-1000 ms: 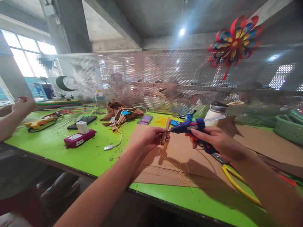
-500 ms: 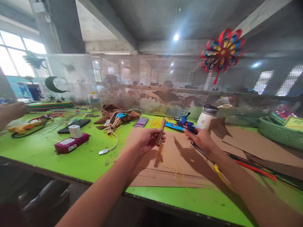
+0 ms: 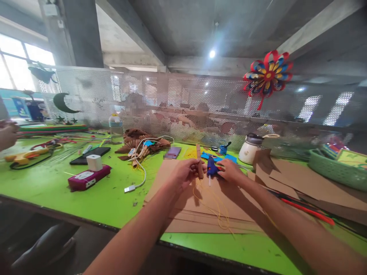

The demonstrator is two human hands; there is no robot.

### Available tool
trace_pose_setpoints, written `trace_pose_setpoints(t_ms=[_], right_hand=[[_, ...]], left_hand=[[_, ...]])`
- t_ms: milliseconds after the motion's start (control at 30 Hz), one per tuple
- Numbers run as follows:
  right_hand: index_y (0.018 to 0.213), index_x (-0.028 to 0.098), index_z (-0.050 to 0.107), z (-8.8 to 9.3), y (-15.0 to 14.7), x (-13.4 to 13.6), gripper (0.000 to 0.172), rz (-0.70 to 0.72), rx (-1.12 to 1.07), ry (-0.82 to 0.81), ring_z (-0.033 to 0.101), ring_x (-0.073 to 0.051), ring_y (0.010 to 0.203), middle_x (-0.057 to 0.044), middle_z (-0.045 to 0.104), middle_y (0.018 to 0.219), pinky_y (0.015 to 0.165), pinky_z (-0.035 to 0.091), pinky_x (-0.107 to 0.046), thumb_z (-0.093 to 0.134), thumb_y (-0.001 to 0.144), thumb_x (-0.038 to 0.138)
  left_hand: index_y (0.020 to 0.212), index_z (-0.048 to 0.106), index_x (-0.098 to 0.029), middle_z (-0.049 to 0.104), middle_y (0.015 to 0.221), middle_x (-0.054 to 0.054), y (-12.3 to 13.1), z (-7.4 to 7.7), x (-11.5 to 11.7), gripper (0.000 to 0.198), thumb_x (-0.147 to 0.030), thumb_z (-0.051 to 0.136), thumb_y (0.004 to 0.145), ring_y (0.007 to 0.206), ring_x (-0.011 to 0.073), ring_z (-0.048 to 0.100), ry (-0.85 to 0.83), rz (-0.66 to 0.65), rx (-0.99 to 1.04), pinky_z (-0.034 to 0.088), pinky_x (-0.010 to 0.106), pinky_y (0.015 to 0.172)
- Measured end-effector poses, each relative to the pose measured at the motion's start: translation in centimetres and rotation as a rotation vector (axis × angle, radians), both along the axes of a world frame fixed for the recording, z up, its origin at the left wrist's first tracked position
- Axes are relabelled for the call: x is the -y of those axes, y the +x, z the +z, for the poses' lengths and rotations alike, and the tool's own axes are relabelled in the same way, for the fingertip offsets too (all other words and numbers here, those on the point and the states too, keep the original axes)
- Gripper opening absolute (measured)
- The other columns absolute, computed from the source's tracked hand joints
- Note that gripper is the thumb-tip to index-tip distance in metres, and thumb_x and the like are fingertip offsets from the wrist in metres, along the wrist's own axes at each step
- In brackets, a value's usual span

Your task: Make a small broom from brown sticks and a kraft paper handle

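My left hand (image 3: 187, 172) pinches a narrow folded strip of brown cardboard (image 3: 199, 162), held nearly upright. Yellow thread (image 3: 220, 214) trails from its lower end in loose loops. In my right hand (image 3: 231, 171) is a blue glue gun (image 3: 211, 166), just right of the strip; my fingers are at its orange trigger side. A whitish glue stick (image 3: 209, 180) pokes out of the gun toward me. Both hands are over a stack of brown cardboard sheets (image 3: 186, 217) on the green table (image 3: 114, 202).
Left stand a maroon box (image 3: 88, 178) with a white charger (image 3: 94, 162) and a black tablet (image 3: 90, 156). Brown crumpled paper pieces (image 3: 143, 145) and a white cable (image 3: 140, 183) lie mid-left. A white flask (image 3: 250, 149) and green basket (image 3: 335, 168) are right. Another person's hand (image 3: 8, 134) shows far left.
My right hand has brought the glue gun left and lower, close beside the strip, and it has turned so its glue stick points toward me. The other person's hand has moved left.
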State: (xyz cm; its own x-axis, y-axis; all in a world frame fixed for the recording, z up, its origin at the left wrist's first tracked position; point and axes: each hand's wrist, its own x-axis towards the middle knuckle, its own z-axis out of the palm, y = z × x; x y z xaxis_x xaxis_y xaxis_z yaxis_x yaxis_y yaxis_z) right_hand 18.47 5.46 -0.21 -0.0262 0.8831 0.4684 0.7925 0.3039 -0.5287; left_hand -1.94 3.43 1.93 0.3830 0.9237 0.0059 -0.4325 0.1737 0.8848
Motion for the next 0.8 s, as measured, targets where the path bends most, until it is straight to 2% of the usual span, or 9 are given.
trace_pose_setpoints(t_ms=[33,100,200,267,333,467,567,800], right_hand=[[0.074,0.015,0.068,0.1,-0.2,0.8,0.012,0.002,-0.029,0.009,0.057,-0.027,0.088,-0.011,0.067,0.085,0.08,0.041,-0.036,0.067,0.063,0.021],[0.083,0.014,0.067,0.5,-1.2,2.7,0.025,0.031,-0.096,0.006,0.059,-0.023,0.082,-0.01,0.067,0.088,0.075,0.044,-0.035,0.054,0.078,0.035],[0.088,0.016,0.066,1.0,-3.6,5.5,0.043,0.156,-0.205,-0.037,0.061,-0.018,0.075,-0.006,0.068,0.082,0.065,0.048,-0.03,0.037,0.088,0.047],[0.084,0.015,0.067,1.3,-5.2,6.7,0.041,0.284,-0.371,-0.083,0.06,-0.019,0.072,-0.006,0.067,0.077,0.062,0.047,-0.029,0.045,0.083,0.05],[0.075,0.016,0.067,1.5,-6.3,7.2,0.034,0.315,-0.462,-0.119,0.059,-0.018,0.067,-0.004,0.066,0.072,0.059,0.045,-0.029,0.055,0.078,0.048],[0.065,0.017,0.063,1.1,-6.8,6.9,0.022,0.256,-0.553,-0.156,0.054,-0.015,0.059,-0.002,0.063,0.063,0.056,0.042,-0.028,0.065,0.069,0.038],[0.064,0.016,0.061,0.6,-6.6,6.6,0.023,0.242,-0.61,-0.195,0.052,-0.014,0.057,-0.002,0.061,0.062,0.055,0.043,-0.029,0.066,0.067,0.038],[0.063,0.015,0.061,0.2,-6.8,7.0,0.027,0.233,-0.723,-0.246,0.048,-0.012,0.052,0.001,0.057,0.057,0.051,0.037,-0.026,0.067,0.065,0.042]], left_hand=[[0.072,0.063,-0.01,0.066,0.064,0.009,0.1,-0.1,0.0,0.017,-0.015,0.049,0.079,0.057,0.0122,0.061,0.011,0.013,0.001,0.044,0.02,0.052],[0.072,0.063,-0.01,0.066,0.065,0.008,0.3,-0.3,-0.1,0.013,-0.015,0.051,0.077,0.057,0.0122,0.06,0.042,0.043,0.001,0.044,0.02,0.054],[0.066,0.062,-0.011,0.065,0.064,0.006,0.6,-0.5,0.0,0.011,-0.016,0.055,0.074,0.057,0.0122,0.059,0.115,0.069,-0.006,0.044,0.021,0.056],[0.06,0.06,-0.012,0.063,0.06,0.004,0.8,-0.7,0.3,0.014,-0.017,0.057,0.072,0.055,0.0115,0.057,0.166,0.078,-0.017,0.043,0.021,0.057],[0.057,0.059,-0.012,0.061,0.057,0.003,1.0,-0.7,0.5,0.014,-0.017,0.058,0.07,0.055,0.0109,0.055,0.198,0.086,-0.031,0.042,0.021,0.058],[0.061,0.061,-0.011,0.063,0.062,0.004,1.3,-0.9,0.6,0.011,-0.018,0.058,0.069,0.061,0.0135,0.058,0.224,0.073,-0.051,0.043,0.023,0.061],[0.066,0.064,-0.01,0.065,0.067,0.007,1.4,-1.1,0.5,0.014,-0.022,0.058,0.069,0.064,0.0159,0.059,0.236,0.034,-0.057,0.043,0.025,0.061],[0.069,0.065,-0.01,0.067,0.071,0.008,1.5,-1.4,0.3,0.014,-0.018,0.054,0.072,0.065,0.0144,0.061,0.087,0.012,0.014,0.044,0.024,0.064]])
